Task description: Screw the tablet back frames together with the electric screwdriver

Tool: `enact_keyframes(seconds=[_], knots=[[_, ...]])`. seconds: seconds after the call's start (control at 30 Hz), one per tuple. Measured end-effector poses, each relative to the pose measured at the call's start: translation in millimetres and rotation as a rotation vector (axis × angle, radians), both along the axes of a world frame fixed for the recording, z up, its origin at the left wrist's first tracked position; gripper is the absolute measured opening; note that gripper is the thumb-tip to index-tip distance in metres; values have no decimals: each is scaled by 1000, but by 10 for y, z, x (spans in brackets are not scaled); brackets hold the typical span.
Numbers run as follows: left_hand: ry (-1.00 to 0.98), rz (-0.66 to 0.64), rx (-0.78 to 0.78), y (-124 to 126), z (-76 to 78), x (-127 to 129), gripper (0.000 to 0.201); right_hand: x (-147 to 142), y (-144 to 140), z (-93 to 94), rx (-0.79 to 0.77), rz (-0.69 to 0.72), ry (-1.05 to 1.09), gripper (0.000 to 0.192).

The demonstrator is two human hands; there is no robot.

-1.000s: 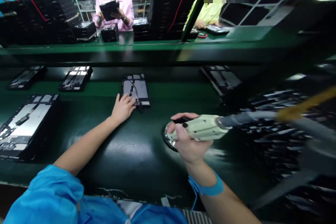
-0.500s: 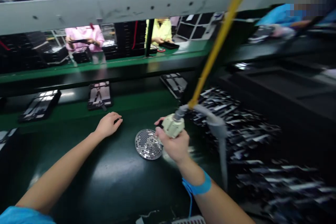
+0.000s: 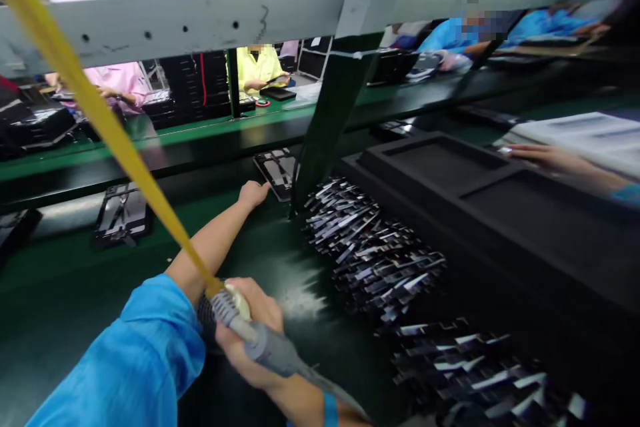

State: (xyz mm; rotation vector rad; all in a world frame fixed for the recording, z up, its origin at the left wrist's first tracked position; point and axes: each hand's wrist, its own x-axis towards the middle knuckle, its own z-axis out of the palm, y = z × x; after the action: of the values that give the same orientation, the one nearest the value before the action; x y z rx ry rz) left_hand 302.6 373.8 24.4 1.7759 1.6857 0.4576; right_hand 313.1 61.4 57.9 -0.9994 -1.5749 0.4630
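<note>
Head view: a green conveyor bench point(image 3: 60, 280) seen from above, much of the frame blurred.
Left hand point(image 3: 254, 193): stretched far forward with the arm straight, fingers loosely curled. It rests at the near corner of an open tablet chassis point(image 3: 277, 172) lying on the belt. Whether it grips the chassis or only touches its edge cannot be told.
Right hand point(image 3: 247, 333): close to the body, low in the frame, wrapped tight around the cream body of a powered screwdriver point(image 3: 235, 307).
Screwdriver: held in the right hand, mostly covered by the fingers. A grey hose point(image 3: 280, 355) leaves its rear end toward the lower right, and a yellow suspension cord point(image 3: 95, 113) runs from it up to the top left corner.
Wrist: a blue strap point(image 3: 329, 408) sits on the right forearm.
Beside the left hand: a dark upright post point(image 3: 330, 120), and to its right a heap of thin metal strips point(image 3: 370, 247).
Further left on the belt: another open chassis point(image 3: 123, 213), well apart from both hands.
Right side: black foam trays point(image 3: 450, 167), with another person's hand point(image 3: 540, 157) beyond them.
Background: a person in pink point(image 3: 120, 83) and a person in yellow point(image 3: 257, 67) at the far bench.
</note>
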Motion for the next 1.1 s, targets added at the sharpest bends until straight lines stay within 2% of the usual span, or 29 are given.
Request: enact_keyframes(seconds=[0.17, 0.27, 0.4, 0.5, 0.63, 0.77, 0.9, 1.0, 1.1], knots=[[-74, 141, -67, 274, -68, 335, 41, -23, 11, 42, 153, -87, 5, 35], [-110, 210, -91, 344, -102, 412, 41, -68, -28, 37, 128, -169, 37, 34], [-177, 286, -112, 344, -123, 459, 41, -145, -61, 3, 106, -214, 91, 39], [-257, 331, -97, 305, -102, 455, 37, -152, -23, -11, 133, -215, 83, 36], [-359, 420, -41, 211, -33, 310, 39, -77, 54, -21, 166, -181, 32, 33], [-484, 475, 56, 49, 80, -127, 39, 1, 101, -53, 160, -100, -34, 33], [-654, 503, 139, -291, 220, -879, 38, 28, 143, -59, 100, -63, 6, 34], [-784, 557, 150, -773, 289, -1562, 38, 46, 191, -18, 89, -65, 61, 27], [-892, 632, 136, -1469, 318, -2224, 46, 78, 252, -7, 99, -173, 96, 19]])
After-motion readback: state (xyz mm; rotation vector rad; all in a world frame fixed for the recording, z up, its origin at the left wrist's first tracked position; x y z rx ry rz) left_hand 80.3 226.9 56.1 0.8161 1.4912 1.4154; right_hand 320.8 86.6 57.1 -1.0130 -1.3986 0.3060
